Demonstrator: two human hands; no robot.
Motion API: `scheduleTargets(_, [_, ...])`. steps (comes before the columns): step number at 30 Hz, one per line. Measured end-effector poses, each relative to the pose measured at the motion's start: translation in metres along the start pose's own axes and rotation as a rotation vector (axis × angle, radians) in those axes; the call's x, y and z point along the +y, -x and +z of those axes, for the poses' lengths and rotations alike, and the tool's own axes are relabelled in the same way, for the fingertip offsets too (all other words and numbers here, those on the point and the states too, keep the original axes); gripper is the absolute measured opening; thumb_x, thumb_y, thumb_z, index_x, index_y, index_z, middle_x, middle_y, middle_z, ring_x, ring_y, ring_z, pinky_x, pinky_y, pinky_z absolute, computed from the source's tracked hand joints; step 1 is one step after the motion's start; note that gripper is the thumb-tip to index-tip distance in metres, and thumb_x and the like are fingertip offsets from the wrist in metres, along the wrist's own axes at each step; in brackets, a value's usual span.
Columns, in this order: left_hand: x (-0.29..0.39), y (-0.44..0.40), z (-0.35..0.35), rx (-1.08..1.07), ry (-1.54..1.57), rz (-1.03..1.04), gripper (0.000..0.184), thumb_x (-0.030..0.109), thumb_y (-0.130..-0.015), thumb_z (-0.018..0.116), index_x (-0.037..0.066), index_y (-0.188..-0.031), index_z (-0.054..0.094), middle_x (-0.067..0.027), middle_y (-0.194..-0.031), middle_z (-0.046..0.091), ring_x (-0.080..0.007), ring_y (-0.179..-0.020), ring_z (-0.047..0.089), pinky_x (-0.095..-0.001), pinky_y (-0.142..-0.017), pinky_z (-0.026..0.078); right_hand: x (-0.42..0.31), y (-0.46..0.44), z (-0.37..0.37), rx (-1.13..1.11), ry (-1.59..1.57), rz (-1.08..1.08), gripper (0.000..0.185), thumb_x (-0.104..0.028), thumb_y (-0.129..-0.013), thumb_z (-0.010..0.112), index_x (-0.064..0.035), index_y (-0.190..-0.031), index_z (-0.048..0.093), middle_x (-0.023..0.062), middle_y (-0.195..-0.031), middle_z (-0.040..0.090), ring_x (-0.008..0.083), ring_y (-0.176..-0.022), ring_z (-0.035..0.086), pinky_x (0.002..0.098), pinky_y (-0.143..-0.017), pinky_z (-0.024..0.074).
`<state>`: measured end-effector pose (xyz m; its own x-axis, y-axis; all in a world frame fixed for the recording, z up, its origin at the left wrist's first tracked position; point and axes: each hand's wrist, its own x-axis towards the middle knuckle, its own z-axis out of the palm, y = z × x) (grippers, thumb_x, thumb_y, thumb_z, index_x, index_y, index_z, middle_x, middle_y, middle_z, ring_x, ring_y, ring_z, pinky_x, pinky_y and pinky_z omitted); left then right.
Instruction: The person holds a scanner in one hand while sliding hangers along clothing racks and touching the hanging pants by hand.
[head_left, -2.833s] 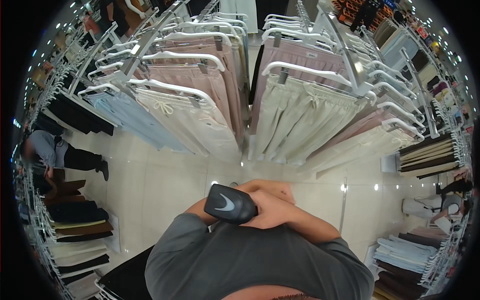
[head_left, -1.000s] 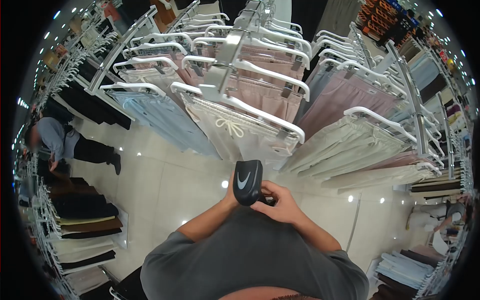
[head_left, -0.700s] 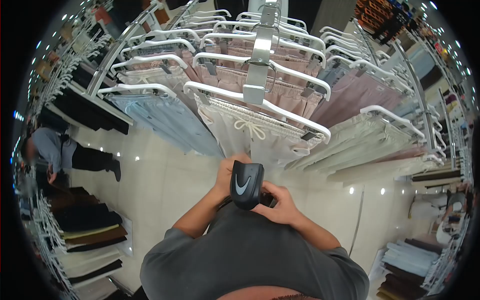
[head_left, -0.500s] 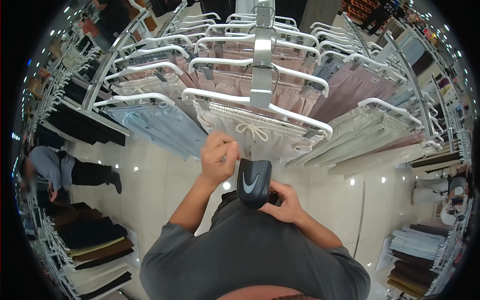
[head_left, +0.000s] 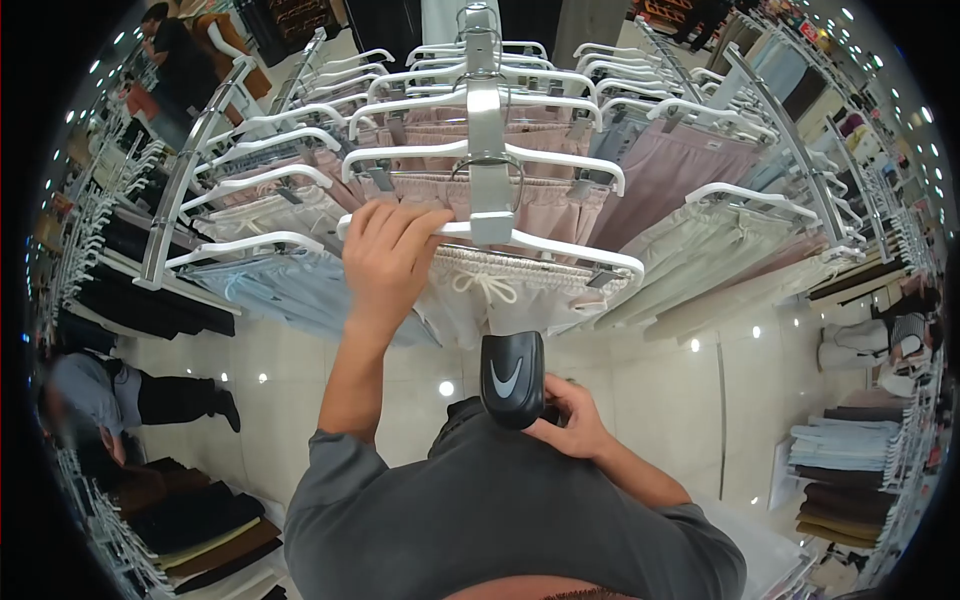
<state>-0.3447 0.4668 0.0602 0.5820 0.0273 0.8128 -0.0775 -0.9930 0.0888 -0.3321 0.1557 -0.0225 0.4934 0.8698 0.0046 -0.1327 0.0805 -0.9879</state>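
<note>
My left hand (head_left: 388, 262) is closed over the left part of the white hanger (head_left: 575, 248) at the front of the middle rail (head_left: 490, 190). Cream trousers (head_left: 487, 290) with a tied drawstring hang from that hanger. In my right hand (head_left: 575, 420) is a black handheld device (head_left: 512, 380) with a grey curved mark, held upright in front of my body; its grip is mostly hidden. Behind the cream pair hang pink trousers (head_left: 540, 205) on more white hangers. Light blue trousers (head_left: 285, 290) hang to the left, and pale green trousers (head_left: 690, 250) to the right.
Metal side rails (head_left: 185, 190) flank the middle one. A person (head_left: 130, 390) in a blue-grey top stands at the left, another in black (head_left: 180, 60) at the upper left. Folded-looking dark garments (head_left: 200, 520) hang at the lower left, light blue ones (head_left: 845, 445) at the right.
My left hand has left the device's side, risen and closed on the front hanger. The device stays in my right hand. The view has shifted, bringing the middle rail to the front.
</note>
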Motion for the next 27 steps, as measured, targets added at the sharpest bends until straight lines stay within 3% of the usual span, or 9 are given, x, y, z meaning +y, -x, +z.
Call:
scheduleTargets(5, [0.005,-0.009,0.002,0.110,-0.066,0.109,0.031,0.006,-0.072,0.079,0.012,-0.102,0.075,-0.0006,-0.093,0.072,-0.0197,-0.083,0.068,-0.0379,-0.081,0.049,0.004,0.010,-0.013,-0.036,0.048,-0.002,0.047,-0.011,-0.090,0.080,0.0039,-0.131,0.061,0.0094,-0.113,0.071,0.0142,-0.107,0.066,0.0307,-0.097,0.0497])
scheduleTargets(10, [0.027,-0.018,0.012,0.118,-0.121,0.159,0.033,0.007,-0.070,0.078,0.011,-0.102,0.077,0.0000,-0.091,0.071,-0.0191,-0.081,0.067,-0.0360,-0.078,0.049,0.002,0.015,-0.031,-0.088,0.025,-0.024,0.053,-0.012,-0.090,0.080,0.0054,-0.136,0.059,0.0124,-0.118,0.072,0.0171,-0.111,0.068,0.0332,-0.100,0.0511])
scheduleTargets(15, [0.072,-0.024,0.040,0.058,-0.024,0.117,0.032,0.010,-0.068,0.076,0.009,-0.101,0.077,-0.0004,-0.087,0.070,-0.0187,-0.075,0.067,-0.0329,-0.072,0.049,-0.008,0.028,-0.064,-0.182,0.069,-0.081,0.054,-0.013,-0.089,0.081,0.0050,-0.135,0.059,0.0132,-0.112,0.073,0.0180,-0.104,0.070,0.0334,-0.094,0.0526])
scheduleTargets(18, [0.111,-0.043,0.055,0.029,-0.017,0.265,0.031,0.012,-0.069,0.075,0.009,-0.099,0.077,-0.0003,-0.086,0.070,-0.0172,-0.071,0.066,-0.0306,-0.066,0.048,-0.013,0.039,-0.090,-0.199,0.075,-0.092,0.052,-0.019,-0.090,0.082,0.0050,-0.132,0.060,0.0082,-0.105,0.072,0.0130,-0.094,0.067,0.0299,-0.086,0.0524])
scheduleTargets(21, [0.149,-0.059,0.079,-0.014,0.044,0.305,0.035,0.007,-0.061,0.074,0.009,-0.095,0.077,-0.0006,-0.084,0.072,-0.0173,-0.070,0.067,-0.0310,-0.063,0.048,-0.024,0.051,-0.119,-0.198,0.066,-0.121,0.052,-0.015,-0.087,0.082,0.0037,-0.132,0.062,0.0117,-0.103,0.073,0.0162,-0.092,0.067,0.0314,-0.086,0.0522])
scheduleTargets(27, [0.219,-0.108,0.115,-0.026,0.109,0.374,0.034,0.007,-0.061,0.076,0.009,-0.094,0.078,-0.0002,-0.082,0.071,-0.0162,-0.063,0.063,-0.0292,-0.056,0.042,-0.030,0.081,-0.190,-0.172,0.125,-0.158,0.055,-0.019,-0.085,0.085,0.0049,-0.129,0.063,0.0111,-0.102,0.072,0.0155,-0.085,0.064,0.0314,-0.081,0.0520])
